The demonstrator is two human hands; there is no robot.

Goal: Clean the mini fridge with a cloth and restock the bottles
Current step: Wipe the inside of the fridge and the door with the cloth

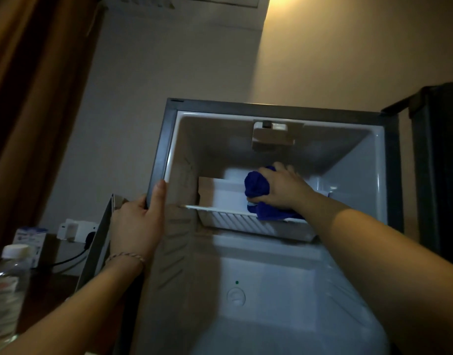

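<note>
The right hand (279, 187) is gripping a bunched blue cloth (257, 187) on the white ribbed shelf (228, 219) inside the open grey mini fridge (159, 155); the left hand (138, 221) is gripping the fridge's left edge.

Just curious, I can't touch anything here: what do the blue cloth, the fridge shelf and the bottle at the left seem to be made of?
Blue cloth: soft, matte, probably terry or microfibre; it bunches and folds.
Fridge shelf: looks like white-coated wire, shown by thin parallel bars, though moulded plastic is possible.
Bottle: clear, glossy plastic, apparently; see-through body, white cap.

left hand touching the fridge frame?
Touching. Head view: left hand grips the mini fridge frame's left edge, thumb lying on its front.
</note>
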